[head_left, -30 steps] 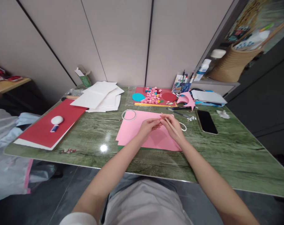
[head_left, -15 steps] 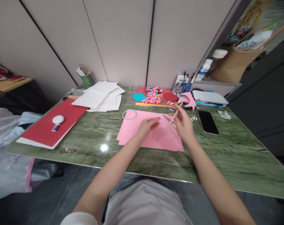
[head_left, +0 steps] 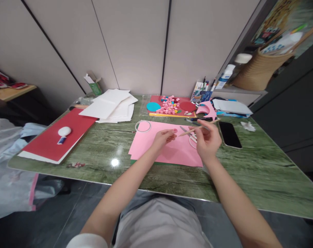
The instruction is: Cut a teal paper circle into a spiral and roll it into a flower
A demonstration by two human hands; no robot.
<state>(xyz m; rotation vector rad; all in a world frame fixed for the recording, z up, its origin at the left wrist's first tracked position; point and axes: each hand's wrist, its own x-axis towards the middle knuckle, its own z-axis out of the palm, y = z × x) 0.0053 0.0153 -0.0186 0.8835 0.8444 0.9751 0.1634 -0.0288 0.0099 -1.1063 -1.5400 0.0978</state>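
Observation:
My left hand [head_left: 163,139] is closed above the pink paper [head_left: 143,148], pinching a small pink paper piece [head_left: 175,131] at its fingertips. A thin, pale wooden stick [head_left: 187,132] is gripped between the fingers of my right hand [head_left: 209,139], its narrow end pointing left, close to the pink piece. Scissors with white handles [head_left: 193,140] lie on the sheet, partly covered by the right hand and the stick. On the sheet's upper left corner rests a white ring [head_left: 143,126]. A green edge shows beneath the pink sheet.
Behind the sheet lie many small pink paper balls [head_left: 169,105], a blue disc [head_left: 153,106] and a red disc [head_left: 187,106]. A phone [head_left: 230,134] is on the right, beside a pink cut-out [head_left: 207,109]. White sheets [head_left: 107,105] and red paper [head_left: 53,137] lie left.
My right hand has turned and shifted slightly right, swinging the stick from steep to nearly level, its tip now nearer the pink piece. My left hand has stayed in place.

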